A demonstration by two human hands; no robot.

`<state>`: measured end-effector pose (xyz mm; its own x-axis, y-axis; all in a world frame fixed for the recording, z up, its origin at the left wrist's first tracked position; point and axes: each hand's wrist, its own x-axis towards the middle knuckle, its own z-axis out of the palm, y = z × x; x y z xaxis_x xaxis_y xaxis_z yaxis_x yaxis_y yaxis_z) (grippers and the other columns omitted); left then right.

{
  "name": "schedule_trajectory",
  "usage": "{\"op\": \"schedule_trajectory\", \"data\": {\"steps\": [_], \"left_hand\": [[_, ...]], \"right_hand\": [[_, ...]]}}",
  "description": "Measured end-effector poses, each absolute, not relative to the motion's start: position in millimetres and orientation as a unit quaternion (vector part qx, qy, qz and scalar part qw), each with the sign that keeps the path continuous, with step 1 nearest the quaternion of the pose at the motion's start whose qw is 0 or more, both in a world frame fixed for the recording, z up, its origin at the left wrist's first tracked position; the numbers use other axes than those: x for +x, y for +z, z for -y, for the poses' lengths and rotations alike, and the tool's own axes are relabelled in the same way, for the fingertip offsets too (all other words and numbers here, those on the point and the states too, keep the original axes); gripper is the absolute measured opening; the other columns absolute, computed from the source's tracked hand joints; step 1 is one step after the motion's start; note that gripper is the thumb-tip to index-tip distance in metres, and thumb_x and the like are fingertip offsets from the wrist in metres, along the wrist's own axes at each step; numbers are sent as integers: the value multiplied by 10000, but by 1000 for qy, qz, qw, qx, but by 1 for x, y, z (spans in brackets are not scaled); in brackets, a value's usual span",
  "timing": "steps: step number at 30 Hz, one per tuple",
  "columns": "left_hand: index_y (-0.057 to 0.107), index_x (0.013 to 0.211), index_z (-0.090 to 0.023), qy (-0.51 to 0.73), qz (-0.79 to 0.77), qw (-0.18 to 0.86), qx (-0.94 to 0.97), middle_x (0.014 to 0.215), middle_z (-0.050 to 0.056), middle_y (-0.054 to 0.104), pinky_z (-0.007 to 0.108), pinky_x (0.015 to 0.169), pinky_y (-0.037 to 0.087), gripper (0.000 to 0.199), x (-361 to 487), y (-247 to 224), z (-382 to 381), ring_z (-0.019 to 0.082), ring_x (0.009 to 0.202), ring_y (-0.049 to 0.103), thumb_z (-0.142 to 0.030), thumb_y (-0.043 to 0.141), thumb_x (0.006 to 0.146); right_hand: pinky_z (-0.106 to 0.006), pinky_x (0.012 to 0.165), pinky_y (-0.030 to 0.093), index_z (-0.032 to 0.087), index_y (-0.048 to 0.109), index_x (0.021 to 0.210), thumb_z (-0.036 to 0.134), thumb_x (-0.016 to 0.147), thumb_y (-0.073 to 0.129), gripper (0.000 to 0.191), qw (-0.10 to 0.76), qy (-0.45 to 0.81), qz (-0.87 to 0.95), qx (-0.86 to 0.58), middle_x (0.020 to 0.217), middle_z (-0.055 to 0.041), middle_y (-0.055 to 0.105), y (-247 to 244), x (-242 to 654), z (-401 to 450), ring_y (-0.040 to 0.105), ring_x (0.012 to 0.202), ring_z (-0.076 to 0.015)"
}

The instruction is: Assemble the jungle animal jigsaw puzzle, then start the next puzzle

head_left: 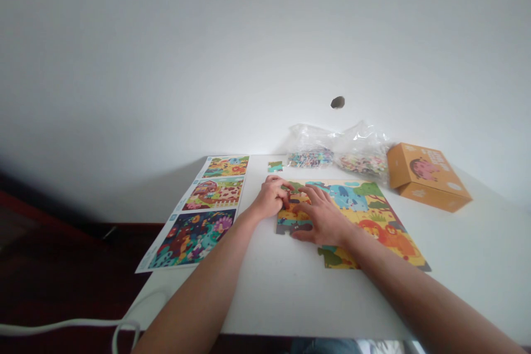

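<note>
Left hand (271,197) bends its fingers over the puzzle's (375,227) left edge, though whether they grip a piece cannot be told; the right hand (322,217) spreads, fingers loose, on its surface. The puzzle lies on the counter (286,293), bare room between it and the near edge. A printed sheet (238,221) overhangs the left edge. Beyond, a loose piece (275,166) lies near two bags (338,149); an orange box (429,174) stands right.

Your left hand (271,199) curls over the left side of the jigsaw puzzle (377,218), your right hand (322,215) spread on it just beside. A printed sheet (212,193) lies along the left edge of the white surface (269,293); a loose piece (275,166), clear bags (311,157) and an orange box (433,174) sit toward its far edge.
</note>
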<state>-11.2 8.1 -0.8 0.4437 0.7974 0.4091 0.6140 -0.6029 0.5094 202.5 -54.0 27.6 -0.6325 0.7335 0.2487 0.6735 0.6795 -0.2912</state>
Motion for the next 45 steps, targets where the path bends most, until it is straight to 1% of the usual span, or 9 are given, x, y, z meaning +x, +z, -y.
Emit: {"op": "schedule_trajectory", "data": {"steps": [28, 36, 45], "left_hand": [[734, 515, -245, 309, -417, 149, 842, 989, 11, 749, 404, 1038, 378, 361, -11, 0, -8, 231, 1115, 478, -9, 501, 658], [734, 516, -250, 312, -412, 146, 843, 979, 3, 754, 413, 1037, 381, 362, -11, -1, -8, 231, 1104, 479, -7, 509, 663], [728, 506, -245, 315, -404, 146, 846, 978, 11, 754, 424, 1029, 383, 357, -11, -2, -9, 236, 1095, 487, -8, 512, 662]], "right_hand": [[-600, 1083, 320, 284, 664, 1210, 582, 727, 744, 573, 164, 104, 897, -396, 1439, -130, 398, 26, 204, 52, 309, 1355, -391], [-605, 1066, 344, 299, 670, 1199, 597, 732, 750, 560, 172, 105, 897, -393, 1421, -129, 412, 24, 205, 51, 325, 1347, -388], [-602, 1076, 338, 300, 685, 1176, 627, 740, 737, 548, 174, 120, 895, -393, 1422, -126, 411, 21, 206, 49, 318, 1358, -382]]}}
